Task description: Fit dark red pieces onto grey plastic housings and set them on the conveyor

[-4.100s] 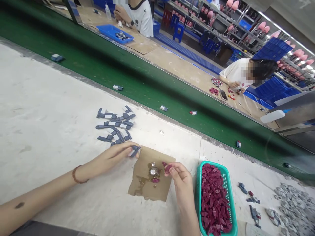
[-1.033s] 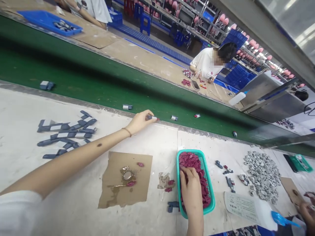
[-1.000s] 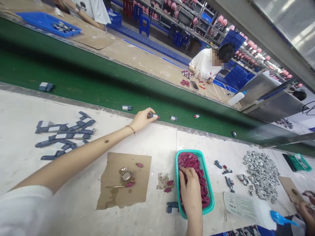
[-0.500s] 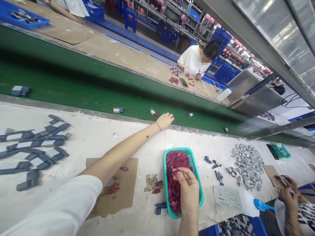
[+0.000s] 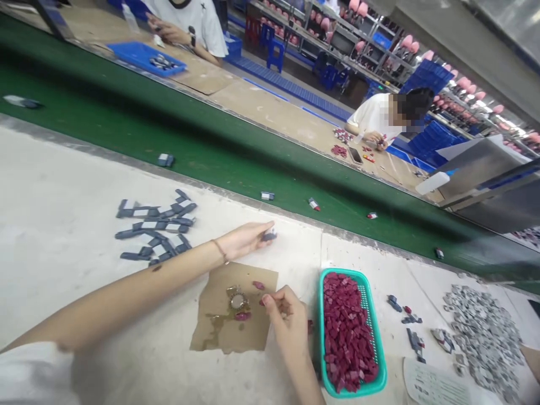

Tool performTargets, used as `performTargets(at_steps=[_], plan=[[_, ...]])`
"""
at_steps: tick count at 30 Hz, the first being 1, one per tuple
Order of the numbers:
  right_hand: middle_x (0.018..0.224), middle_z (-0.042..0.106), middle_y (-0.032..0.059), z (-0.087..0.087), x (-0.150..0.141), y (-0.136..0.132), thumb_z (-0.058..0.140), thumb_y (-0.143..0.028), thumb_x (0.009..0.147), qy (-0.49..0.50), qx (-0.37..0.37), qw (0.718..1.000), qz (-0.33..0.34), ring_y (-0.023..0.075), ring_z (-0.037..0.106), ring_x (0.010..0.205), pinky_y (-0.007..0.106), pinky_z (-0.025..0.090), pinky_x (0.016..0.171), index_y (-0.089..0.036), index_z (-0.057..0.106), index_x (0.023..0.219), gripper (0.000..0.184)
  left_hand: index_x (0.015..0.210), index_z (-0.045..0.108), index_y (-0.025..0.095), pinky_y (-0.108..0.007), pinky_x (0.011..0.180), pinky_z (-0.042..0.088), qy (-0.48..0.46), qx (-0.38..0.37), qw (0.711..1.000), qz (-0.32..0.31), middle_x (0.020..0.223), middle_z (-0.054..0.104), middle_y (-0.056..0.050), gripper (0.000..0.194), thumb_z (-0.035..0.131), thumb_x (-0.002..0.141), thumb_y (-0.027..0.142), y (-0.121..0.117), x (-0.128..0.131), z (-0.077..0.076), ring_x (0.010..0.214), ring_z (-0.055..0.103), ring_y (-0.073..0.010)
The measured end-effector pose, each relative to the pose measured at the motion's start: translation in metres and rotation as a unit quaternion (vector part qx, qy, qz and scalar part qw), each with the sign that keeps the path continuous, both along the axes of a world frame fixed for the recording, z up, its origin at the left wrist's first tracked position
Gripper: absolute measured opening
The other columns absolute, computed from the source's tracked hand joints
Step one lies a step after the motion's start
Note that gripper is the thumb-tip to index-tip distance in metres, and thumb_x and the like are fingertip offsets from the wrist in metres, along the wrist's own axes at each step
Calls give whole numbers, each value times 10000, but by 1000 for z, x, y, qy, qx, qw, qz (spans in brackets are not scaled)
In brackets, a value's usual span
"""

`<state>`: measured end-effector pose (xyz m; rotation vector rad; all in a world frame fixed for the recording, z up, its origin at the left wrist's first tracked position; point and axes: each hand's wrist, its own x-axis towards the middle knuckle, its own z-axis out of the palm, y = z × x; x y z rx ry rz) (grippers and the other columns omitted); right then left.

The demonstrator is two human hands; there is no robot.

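My left hand is closed on a small blue-grey and white plastic piece, above the white table near the belt's edge. Between the thumb and fingers of my right hand is a small dark red plastic piece, held over the right side of a brown cardboard sheet. On that cardboard are a wet patch, a small round glossy item and loose red pieces. A green basket full of red pieces stands to the right of my right hand.
Blue-grey pieces lie in rows at left. A green conveyor belt carries several spaced pieces beyond the table. A pile of grey-white pieces and a white bottle are at right. Two co-workers sit across the belt; part of another arm shows at the right edge.
My left hand has come back from the belt's edge and now holds a blue-grey and white piece. My right hand has moved left from the basket to the cardboard. The view has shifted left.
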<state>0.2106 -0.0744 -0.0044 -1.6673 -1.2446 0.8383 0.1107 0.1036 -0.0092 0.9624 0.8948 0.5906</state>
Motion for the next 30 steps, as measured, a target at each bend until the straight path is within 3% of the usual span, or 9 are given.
performTargets(at_steps=[4,7,11,16,19,23,26,30], plan=[[564,566,-18,-11,-19,15,436,-306,942,-153,40,980,121,125,518,490,219,382,484,-210,505,633,331,746,591,141,-199,503,419,7,-95,995,13,735,604,-28,337,713,757,456,-41,-68,3,552,525,-91],[577,563,-2,-20,-27,20,336,-301,993,-247,89,950,169,146,530,521,239,387,511,-223,481,639,391,854,644,157,-203,519,385,0,-139,990,8,763,577,-2,358,742,707,469,-64,-99,6,608,519,-107],[579,569,10,-27,-32,22,269,-284,1023,-319,115,923,184,152,531,508,248,372,491,-223,489,664,425,1008,630,196,-236,564,380,13,-80,997,7,728,549,32,409,775,675,385,-87,-115,4,598,466,-120],[593,587,25,-30,-36,20,271,-257,1021,-348,128,910,185,161,550,524,257,383,507,-218,508,665,429,1027,564,204,-241,535,398,1,2,1000,11,676,525,37,365,669,785,455,-109,-113,-5,566,473,-131],[597,581,19,-30,-35,20,323,-296,1006,-279,93,939,177,157,545,537,252,388,511,-218,507,649,409,1023,542,215,-243,544,450,-16,38,999,14,876,621,-18,310,609,840,455,-119,-109,-9,578,533,-120],[512,513,-37,-27,-29,20,497,-470,923,-13,-7,997,77,116,469,448,217,365,438,-216,496,641,379,1052,535,217,-283,704,546,12,74,997,36,1063,686,-89,265,587,862,394,-129,-106,-16,869,675,-209],[468,488,-62,-21,-26,21,609,-560,826,173,-47,984,-14,83,400,382,188,322,369,-213,482,630,418,1006,592,204,-322,832,560,64,123,988,66,1088,715,-107,211,590,853,348,-136,-102,-20,1048,661,-254],[424,471,-76,-14,-32,19,685,-593,745,279,-49,958,-33,64,350,335,170,279,317,-211,487,608,452,945,646,203,-315,878,563,93,197,973,73,1103,735,-107,147,591,848,298,-142,-94,-19,1062,674,-246]])
